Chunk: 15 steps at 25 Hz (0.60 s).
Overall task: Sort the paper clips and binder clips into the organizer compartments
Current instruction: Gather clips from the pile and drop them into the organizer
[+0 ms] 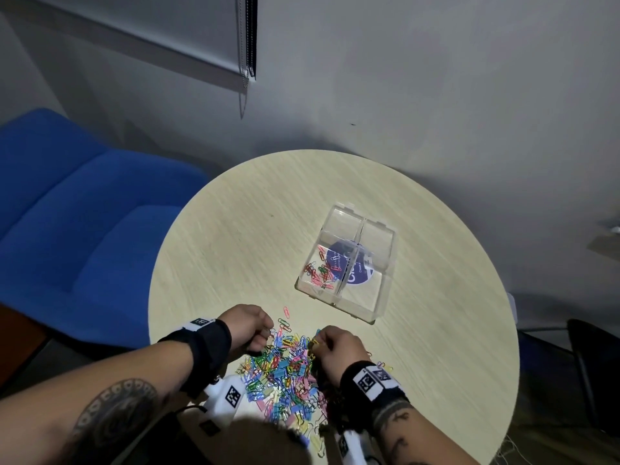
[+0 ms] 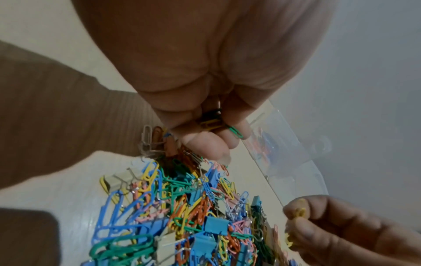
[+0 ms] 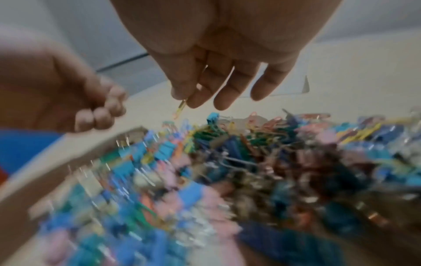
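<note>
A heap of coloured paper clips and binder clips (image 1: 285, 374) lies at the near edge of the round table. My left hand (image 1: 250, 328) hovers at the heap's left side, fingers curled around several paper clips (image 2: 216, 122), yellow and green among them. My right hand (image 1: 335, 344) is at the heap's right side, thumb and forefinger pinching a yellow paper clip (image 3: 181, 106), also seen in the left wrist view as the yellow clip (image 2: 298, 212). The clear organizer (image 1: 349, 263) sits beyond the heap; its near-left compartment holds some paper clips (image 1: 320, 271).
The round pale wooden table (image 1: 235, 229) stands by a grey wall. A blue sofa (image 1: 77, 209) is to the left. A dark object (image 1: 590, 360) stands on the floor at the right. A few stray clips (image 1: 285, 317) lie between heap and organizer.
</note>
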Each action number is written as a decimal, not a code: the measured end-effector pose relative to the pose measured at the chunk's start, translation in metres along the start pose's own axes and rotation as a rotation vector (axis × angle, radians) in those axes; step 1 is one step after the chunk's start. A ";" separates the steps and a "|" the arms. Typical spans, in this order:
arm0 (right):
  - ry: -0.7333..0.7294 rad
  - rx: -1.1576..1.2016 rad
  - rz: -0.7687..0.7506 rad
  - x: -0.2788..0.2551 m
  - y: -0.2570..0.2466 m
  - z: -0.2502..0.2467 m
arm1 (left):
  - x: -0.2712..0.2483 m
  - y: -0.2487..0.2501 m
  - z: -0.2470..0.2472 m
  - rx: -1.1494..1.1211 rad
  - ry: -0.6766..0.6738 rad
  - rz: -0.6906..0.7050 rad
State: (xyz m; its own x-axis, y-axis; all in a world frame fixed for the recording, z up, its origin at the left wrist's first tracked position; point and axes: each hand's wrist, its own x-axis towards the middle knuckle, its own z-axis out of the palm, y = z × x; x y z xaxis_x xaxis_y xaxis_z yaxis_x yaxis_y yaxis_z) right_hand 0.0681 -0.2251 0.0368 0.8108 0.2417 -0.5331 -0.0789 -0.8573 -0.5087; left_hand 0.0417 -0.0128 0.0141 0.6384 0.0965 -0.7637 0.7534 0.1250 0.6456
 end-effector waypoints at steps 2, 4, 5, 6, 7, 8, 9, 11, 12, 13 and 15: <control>-0.039 0.630 0.142 0.004 -0.004 0.004 | -0.002 -0.001 -0.007 -0.056 0.052 -0.035; -0.115 1.202 0.279 0.004 -0.013 0.007 | -0.004 -0.003 -0.014 -0.110 0.067 -0.071; -0.151 1.380 0.303 0.005 -0.017 0.008 | -0.004 -0.004 -0.017 -0.117 0.054 -0.084; -0.173 1.487 0.305 0.006 -0.020 0.008 | -0.003 -0.005 -0.020 -0.111 0.036 -0.095; -0.195 1.553 0.306 0.009 -0.022 0.007 | -0.003 -0.006 -0.021 -0.096 0.017 -0.104; -0.211 1.582 0.310 0.011 -0.024 0.006 | -0.001 -0.007 -0.023 -0.078 0.006 -0.108; -0.219 1.582 0.315 0.013 -0.027 0.006 | -0.001 -0.008 -0.023 -0.061 0.002 -0.108; -0.255 1.545 0.367 0.017 -0.031 0.006 | -0.001 -0.010 -0.024 -0.032 0.019 -0.084; -0.250 1.495 0.400 0.020 -0.034 0.006 | -0.001 -0.012 -0.024 -0.024 0.033 -0.059; -0.209 1.374 0.401 0.024 -0.035 0.007 | -0.001 -0.013 -0.025 -0.023 0.045 -0.034; -0.121 0.752 0.261 0.031 -0.036 0.009 | -0.001 -0.016 -0.028 -0.021 0.064 -0.003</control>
State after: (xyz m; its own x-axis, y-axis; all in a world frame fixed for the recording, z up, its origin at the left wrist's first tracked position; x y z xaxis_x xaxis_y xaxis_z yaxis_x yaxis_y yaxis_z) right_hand 0.0909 -0.1826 0.0320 0.6471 0.1598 -0.7454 -0.6617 -0.3679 -0.6533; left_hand 0.0248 0.0125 0.0042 0.6239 0.1589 -0.7652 0.7517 0.1460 0.6432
